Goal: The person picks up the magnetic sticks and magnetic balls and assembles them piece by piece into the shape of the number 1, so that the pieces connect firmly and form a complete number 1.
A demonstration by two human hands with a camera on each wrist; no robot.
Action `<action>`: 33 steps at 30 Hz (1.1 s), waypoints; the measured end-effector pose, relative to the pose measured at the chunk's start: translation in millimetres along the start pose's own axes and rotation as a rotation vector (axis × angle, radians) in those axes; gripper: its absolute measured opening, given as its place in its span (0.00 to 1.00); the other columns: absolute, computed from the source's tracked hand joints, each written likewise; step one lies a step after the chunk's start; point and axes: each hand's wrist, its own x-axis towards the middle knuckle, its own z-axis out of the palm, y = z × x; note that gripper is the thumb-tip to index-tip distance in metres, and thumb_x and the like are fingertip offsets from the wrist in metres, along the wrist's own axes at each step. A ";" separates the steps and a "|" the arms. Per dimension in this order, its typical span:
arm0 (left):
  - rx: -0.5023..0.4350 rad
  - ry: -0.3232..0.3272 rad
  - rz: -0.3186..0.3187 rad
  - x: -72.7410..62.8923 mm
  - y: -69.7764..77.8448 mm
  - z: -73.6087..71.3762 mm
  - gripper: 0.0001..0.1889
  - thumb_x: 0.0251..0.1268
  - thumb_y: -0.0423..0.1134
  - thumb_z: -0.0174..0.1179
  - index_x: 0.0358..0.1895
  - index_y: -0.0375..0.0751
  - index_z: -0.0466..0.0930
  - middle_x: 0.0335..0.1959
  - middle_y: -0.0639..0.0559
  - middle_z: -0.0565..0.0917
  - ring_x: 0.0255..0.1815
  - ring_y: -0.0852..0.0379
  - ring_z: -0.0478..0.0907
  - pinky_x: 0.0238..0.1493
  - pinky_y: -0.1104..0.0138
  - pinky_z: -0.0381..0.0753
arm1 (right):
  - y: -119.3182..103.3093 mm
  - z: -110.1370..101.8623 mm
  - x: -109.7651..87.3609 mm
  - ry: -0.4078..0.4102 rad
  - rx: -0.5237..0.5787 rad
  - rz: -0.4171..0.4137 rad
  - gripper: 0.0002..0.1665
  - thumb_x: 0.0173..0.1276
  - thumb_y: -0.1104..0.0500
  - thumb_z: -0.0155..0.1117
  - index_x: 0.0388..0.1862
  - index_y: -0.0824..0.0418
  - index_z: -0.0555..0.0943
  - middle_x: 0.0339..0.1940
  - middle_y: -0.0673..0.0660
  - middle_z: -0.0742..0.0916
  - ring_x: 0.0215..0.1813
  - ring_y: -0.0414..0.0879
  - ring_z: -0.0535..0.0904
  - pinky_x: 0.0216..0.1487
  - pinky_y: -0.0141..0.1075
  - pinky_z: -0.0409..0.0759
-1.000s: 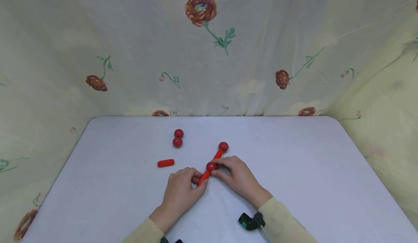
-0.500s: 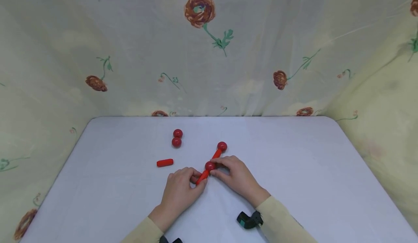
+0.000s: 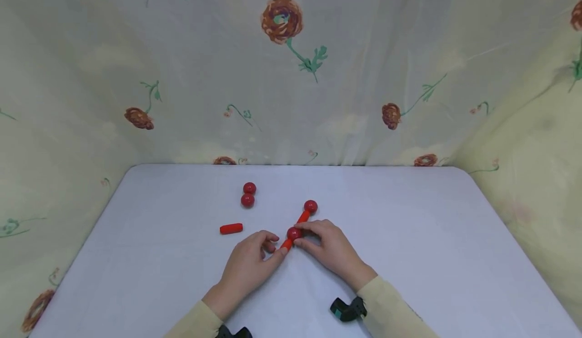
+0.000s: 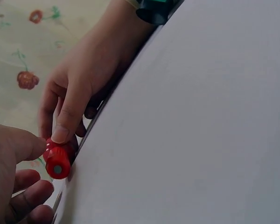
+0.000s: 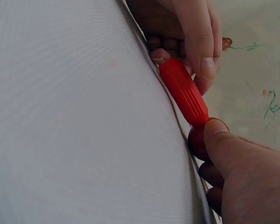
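My right hand [image 3: 334, 251] pinches a dark red ball [image 3: 293, 234] between thumb and fingers. From this ball a ribbed red rod [image 5: 183, 91] points toward my left hand [image 3: 247, 263]. A second red rod [image 3: 303, 217] extends from the ball's far side to another red ball [image 3: 310, 206], making a straight chain on the table. My left hand's fingers are parted around the near rod's free end, with the thumb close beside it; whether the thumb touches is unclear. In the left wrist view, the rod's end shows a grey disc in its centre.
Left of the chain lies a loose red rod [image 3: 231, 228]. Behind it, two red balls [image 3: 247, 200] touch each other. All rest on a white table [image 3: 409, 227], bordered at the back and sides by a flowered curtain [image 3: 195, 75].
My left fingers have loosened from the near rod and drawn back slightly to the left. My right hand still pinches the middle ball. The head view has shifted slightly.
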 end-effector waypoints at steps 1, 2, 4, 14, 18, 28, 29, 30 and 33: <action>-0.014 -0.009 -0.010 0.5 0.2 -1.1 0.17 0.60 0.54 0.68 0.47 0.50 0.82 0.31 0.65 0.78 0.27 0.64 0.71 0.29 0.69 0.74 | 0.7 0.4 -0.5 -0.001 0.000 0.003 0.23 0.62 0.47 0.73 0.56 0.44 0.84 0.48 0.36 0.84 0.50 0.33 0.75 0.52 0.36 0.78; -0.027 -0.015 -0.017 1.0 0.0 -2.2 0.17 0.60 0.53 0.68 0.47 0.50 0.82 0.31 0.65 0.79 0.28 0.63 0.72 0.30 0.69 0.75 | 1.0 0.7 -1.0 -0.001 0.001 0.006 0.23 0.62 0.47 0.73 0.56 0.44 0.84 0.48 0.36 0.84 0.50 0.33 0.75 0.52 0.36 0.78; -0.041 -0.017 -0.038 2.1 -0.4 -3.9 0.16 0.60 0.52 0.68 0.48 0.51 0.82 0.32 0.65 0.78 0.29 0.63 0.73 0.31 0.69 0.76 | 1.6 1.3 -1.6 -0.006 0.007 0.008 0.23 0.62 0.47 0.73 0.56 0.44 0.83 0.48 0.35 0.84 0.50 0.32 0.75 0.51 0.35 0.78; -0.054 0.052 -0.072 14.0 -4.7 -19.5 0.16 0.59 0.49 0.70 0.48 0.48 0.83 0.33 0.63 0.79 0.32 0.61 0.73 0.32 0.66 0.76 | 1.7 2.5 -1.9 -0.023 0.004 0.011 0.23 0.63 0.46 0.73 0.56 0.45 0.84 0.47 0.37 0.84 0.50 0.34 0.75 0.53 0.36 0.78; -0.067 0.096 -0.071 21.8 -8.7 -30.7 0.17 0.60 0.47 0.70 0.49 0.45 0.83 0.34 0.59 0.80 0.34 0.59 0.74 0.34 0.65 0.77 | 2.4 2.3 -1.9 -0.017 0.002 0.006 0.22 0.62 0.47 0.73 0.56 0.45 0.84 0.47 0.36 0.84 0.51 0.34 0.75 0.53 0.35 0.77; -0.062 0.145 -0.136 45.5 -25.7 -56.9 0.18 0.62 0.47 0.68 0.52 0.44 0.80 0.41 0.52 0.81 0.42 0.55 0.74 0.40 0.62 0.78 | 2.5 1.4 -3.1 -0.012 0.017 -0.005 0.22 0.63 0.47 0.73 0.57 0.45 0.83 0.48 0.35 0.83 0.50 0.32 0.74 0.51 0.34 0.78; -0.059 0.146 -0.140 47.9 -27.4 -58.5 0.19 0.62 0.47 0.69 0.52 0.44 0.80 0.42 0.51 0.81 0.43 0.54 0.74 0.40 0.62 0.78 | 2.6 1.2 -2.7 -0.012 0.017 -0.007 0.22 0.63 0.47 0.73 0.57 0.45 0.83 0.48 0.35 0.83 0.50 0.32 0.74 0.51 0.34 0.78; -0.058 0.146 -0.145 50.0 -29.1 -59.8 0.20 0.62 0.48 0.69 0.53 0.44 0.80 0.42 0.50 0.81 0.43 0.53 0.74 0.40 0.61 0.78 | 2.7 0.9 -2.2 -0.013 0.014 -0.008 0.22 0.63 0.47 0.72 0.57 0.44 0.83 0.48 0.35 0.83 0.50 0.32 0.74 0.51 0.34 0.77; -0.054 0.133 -0.157 55.7 -34.5 -62.3 0.21 0.62 0.48 0.68 0.55 0.43 0.79 0.45 0.48 0.81 0.45 0.52 0.75 0.43 0.59 0.79 | 2.4 -0.2 -1.4 -0.015 0.019 -0.011 0.22 0.63 0.47 0.72 0.57 0.45 0.83 0.48 0.35 0.83 0.50 0.32 0.75 0.52 0.34 0.77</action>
